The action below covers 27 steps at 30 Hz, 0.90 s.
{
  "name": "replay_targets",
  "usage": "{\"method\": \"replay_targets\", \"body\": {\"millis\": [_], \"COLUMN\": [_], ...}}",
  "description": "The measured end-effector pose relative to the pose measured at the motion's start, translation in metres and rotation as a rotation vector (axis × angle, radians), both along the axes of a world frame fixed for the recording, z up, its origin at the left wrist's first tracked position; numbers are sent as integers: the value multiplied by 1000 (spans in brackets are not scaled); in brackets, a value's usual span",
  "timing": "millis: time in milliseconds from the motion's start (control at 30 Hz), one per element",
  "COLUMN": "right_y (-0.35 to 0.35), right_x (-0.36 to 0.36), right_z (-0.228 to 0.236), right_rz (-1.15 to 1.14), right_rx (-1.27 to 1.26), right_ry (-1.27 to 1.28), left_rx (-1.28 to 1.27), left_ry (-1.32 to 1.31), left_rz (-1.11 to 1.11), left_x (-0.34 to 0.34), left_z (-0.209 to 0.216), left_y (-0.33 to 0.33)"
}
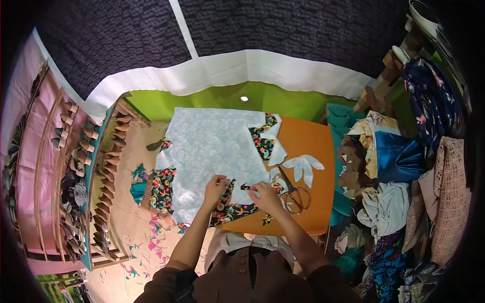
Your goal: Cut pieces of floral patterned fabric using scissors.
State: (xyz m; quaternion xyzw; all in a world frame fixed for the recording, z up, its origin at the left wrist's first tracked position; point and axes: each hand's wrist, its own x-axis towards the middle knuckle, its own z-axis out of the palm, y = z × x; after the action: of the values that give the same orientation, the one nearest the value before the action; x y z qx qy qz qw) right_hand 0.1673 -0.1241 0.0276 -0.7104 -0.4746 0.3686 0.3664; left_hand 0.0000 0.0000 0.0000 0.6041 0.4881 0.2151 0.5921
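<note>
A large pale fabric piece [212, 146], its underside faintly patterned, covers most of the orange table [305, 139]. Black floral fabric [237, 213] shows beyond its cut edges, also at the left and upper right. My left hand [216, 187] rests over the pale cloth, fingers drawn together, beside a narrow dark floral strip; whether anything is between the fingertips is too small to see. My right hand [266, 196] pinches a small dark floral scrap [246, 187]. Just right of it lie large scissors [296, 199] with looped handles. White petal-shaped pieces [304, 166] sit farther right.
Colourful fabric offcuts [156, 237] litter the floor at left. A rack of shoe-shaped forms [106, 192] stands beyond them. Folded and bundled cloths [386, 204] crowd the right side, close to the table. Dark patterned fabric [298, 30] with a white border hangs at the back.
</note>
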Motion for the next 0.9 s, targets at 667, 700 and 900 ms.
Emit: {"method": "replay_targets", "body": {"millis": [667, 700, 900], "right_y": [24, 21, -11], "right_x": [-44, -48, -44], "right_z": [80, 82, 75], "right_rz": [107, 126, 148], "right_rx": [-281, -339, -378], "right_ry": [761, 716, 775], "left_rx": [-1169, -1145, -1444], "left_ry": [-422, -505, -422], "left_rz": [-251, -281, -161], "left_x": [-14, -11, 4], "left_z": [40, 35, 6], "left_y": [51, 54, 57]}}
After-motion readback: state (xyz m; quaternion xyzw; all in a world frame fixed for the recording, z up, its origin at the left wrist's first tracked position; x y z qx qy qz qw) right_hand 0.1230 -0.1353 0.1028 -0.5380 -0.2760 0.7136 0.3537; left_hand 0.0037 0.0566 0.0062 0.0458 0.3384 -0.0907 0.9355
